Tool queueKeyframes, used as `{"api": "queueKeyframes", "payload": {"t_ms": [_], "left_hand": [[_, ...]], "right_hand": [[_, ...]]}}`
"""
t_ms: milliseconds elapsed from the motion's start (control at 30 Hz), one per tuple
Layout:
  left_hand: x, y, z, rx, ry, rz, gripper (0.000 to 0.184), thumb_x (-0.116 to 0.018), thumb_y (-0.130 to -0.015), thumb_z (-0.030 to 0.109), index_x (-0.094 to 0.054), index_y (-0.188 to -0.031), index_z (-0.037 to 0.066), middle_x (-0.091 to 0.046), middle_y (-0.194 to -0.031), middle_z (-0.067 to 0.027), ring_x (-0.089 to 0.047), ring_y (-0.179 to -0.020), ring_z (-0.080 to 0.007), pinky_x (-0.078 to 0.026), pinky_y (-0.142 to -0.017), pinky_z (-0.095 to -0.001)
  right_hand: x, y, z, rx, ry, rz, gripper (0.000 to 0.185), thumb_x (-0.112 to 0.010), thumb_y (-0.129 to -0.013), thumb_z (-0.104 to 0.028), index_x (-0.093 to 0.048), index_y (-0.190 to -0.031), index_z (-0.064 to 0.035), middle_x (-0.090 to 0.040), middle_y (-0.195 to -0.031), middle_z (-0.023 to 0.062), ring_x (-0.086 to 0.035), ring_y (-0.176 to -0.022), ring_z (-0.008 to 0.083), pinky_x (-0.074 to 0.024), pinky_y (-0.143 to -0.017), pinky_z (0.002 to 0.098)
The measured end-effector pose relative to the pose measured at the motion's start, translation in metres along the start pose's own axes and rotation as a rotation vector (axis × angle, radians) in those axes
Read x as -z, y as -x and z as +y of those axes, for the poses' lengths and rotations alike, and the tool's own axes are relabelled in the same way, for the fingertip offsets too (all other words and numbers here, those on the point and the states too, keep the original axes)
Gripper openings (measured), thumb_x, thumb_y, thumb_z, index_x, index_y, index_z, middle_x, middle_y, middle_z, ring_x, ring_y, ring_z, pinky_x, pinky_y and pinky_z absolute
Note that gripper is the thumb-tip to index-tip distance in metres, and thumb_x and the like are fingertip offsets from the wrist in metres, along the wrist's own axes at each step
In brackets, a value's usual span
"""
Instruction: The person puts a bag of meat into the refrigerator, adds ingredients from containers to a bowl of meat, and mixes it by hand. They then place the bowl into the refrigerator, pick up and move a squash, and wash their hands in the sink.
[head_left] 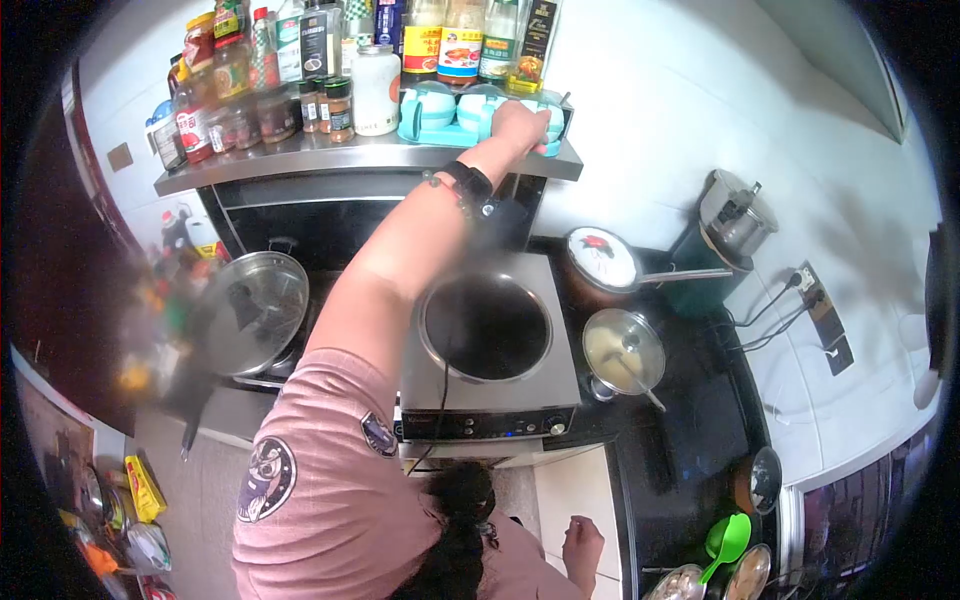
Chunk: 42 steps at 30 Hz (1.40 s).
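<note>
My left hand (521,128) reaches up to the shelf, its fingers closed at the rightmost white-and-turquoise seasoning jar (544,118). The fingers cover part of that jar, so the exact grip is hard to see. Two matching jars (432,110) sit to its left in a turquoise rack. Low by my body, my right hand (583,550) hangs with curled fingers and nothing visible in it. Below my left arm, a dark round pan (486,325) rests on the silver induction cooker (490,405).
Bottles and spice jars (339,110) crowd the steel shelf (370,155). A glass-lidded pan (250,310) stands left. To the right are a lidded pot (602,260), a bowl of pale liquid with a spoon (622,350), a steel pot (737,215) and a green ladle (732,540).
</note>
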<state>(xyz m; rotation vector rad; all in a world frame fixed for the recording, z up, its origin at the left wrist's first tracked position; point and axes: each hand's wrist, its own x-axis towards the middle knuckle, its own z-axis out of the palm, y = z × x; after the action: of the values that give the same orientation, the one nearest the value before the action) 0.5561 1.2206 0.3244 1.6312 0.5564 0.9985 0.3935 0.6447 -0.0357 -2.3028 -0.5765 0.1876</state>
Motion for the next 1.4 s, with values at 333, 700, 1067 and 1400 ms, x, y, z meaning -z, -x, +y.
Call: {"api": "queueKeyframes", "payload": {"t_ms": [333, 700, 1067, 1400], "left_hand": [[0.087, 0.063, 0.054, -0.506, -0.751, 0.590, 0.041, -0.067, -0.078, 0.015, -0.048, -0.106, -0.009, -0.051, -0.106, -0.0296, -0.060, -0.092, -0.0422, -0.052, -0.077, -0.0464], [0.161, 0.026, 0.026, -0.065, -0.777, 0.266, 0.024, -0.059, -0.075, 0.004, -0.056, -0.092, -0.013, -0.065, -0.074, -0.0224, -0.067, -0.074, -0.0323, -0.055, -0.065, -0.0382], [0.173, 0.001, -0.005, 0.153, 0.077, 0.230, 0.018, -0.063, -0.079, 0.006, -0.057, -0.088, -0.008, -0.060, -0.065, -0.0121, -0.059, -0.052, -0.0194, -0.045, -0.042, -0.0278], [0.153, 0.090, 0.046, -0.074, 0.121, 0.069, 0.019, -0.063, -0.086, 0.026, -0.061, -0.092, 0.008, -0.056, -0.074, 0.0009, -0.051, -0.061, -0.0085, -0.036, -0.051, -0.0211]], "right_hand": [[-0.003, -0.005, -0.007, -0.020, 0.024, -0.065, 0.012, -0.057, -0.086, -0.007, -0.064, -0.092, -0.0002, -0.065, -0.080, 0.0185, -0.064, -0.066, 0.0310, -0.0512, -0.060, 0.0385], [-0.005, -0.010, -0.019, 0.094, 0.102, -0.083, 0.011, -0.057, -0.086, -0.009, -0.063, -0.091, -0.0009, -0.064, -0.078, 0.0188, -0.063, -0.067, 0.0329, -0.0511, -0.061, 0.0404], [-0.019, 0.007, -0.013, 0.034, 0.069, -0.079, 0.011, -0.056, -0.087, -0.010, -0.062, -0.090, -0.0010, -0.064, -0.077, 0.0204, -0.064, -0.070, 0.0359, -0.0515, -0.063, 0.0422], [0.018, 0.007, -0.032, 0.168, 0.122, -0.049, 0.011, -0.056, -0.084, -0.006, -0.062, -0.090, 0.0006, -0.061, -0.076, 0.0220, -0.060, -0.070, 0.0407, -0.0485, -0.062, 0.0436]]}}
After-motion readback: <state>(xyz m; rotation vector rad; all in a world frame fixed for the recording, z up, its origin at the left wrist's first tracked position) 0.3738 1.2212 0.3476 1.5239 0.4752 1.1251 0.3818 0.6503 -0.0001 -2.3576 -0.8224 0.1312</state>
